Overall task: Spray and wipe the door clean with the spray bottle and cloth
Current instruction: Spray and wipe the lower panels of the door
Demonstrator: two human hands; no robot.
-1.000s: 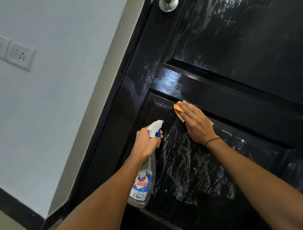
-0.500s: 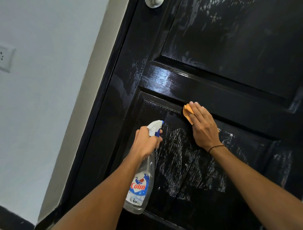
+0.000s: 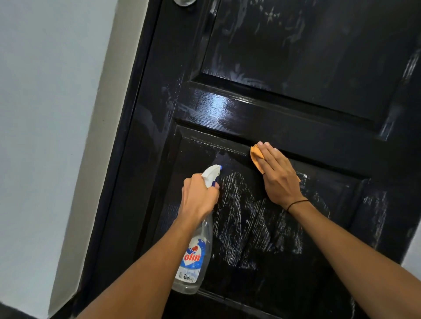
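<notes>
A glossy black panelled door [image 3: 296, 68] fills the view, with whitish spray streaks on its lower panel. My left hand [image 3: 199, 195] grips the neck of a clear spray bottle [image 3: 193, 257] with a white and blue nozzle, which points at the panel. My right hand [image 3: 278, 175] lies flat on an orange cloth [image 3: 256, 156] and presses it against the top edge of the lower panel. Most of the cloth is hidden under the palm.
A metal door knob [image 3: 184, 2] shows at the top edge. The dark door frame [image 3: 127, 141] runs down the left, beside a pale wall [image 3: 45, 136]. A strip of light wall [image 3: 412, 255] appears at the right edge.
My right hand has slid the cloth to the right along the top of the lower panel. The left hand and bottle stay in much the same place. The view has shifted left and down.
</notes>
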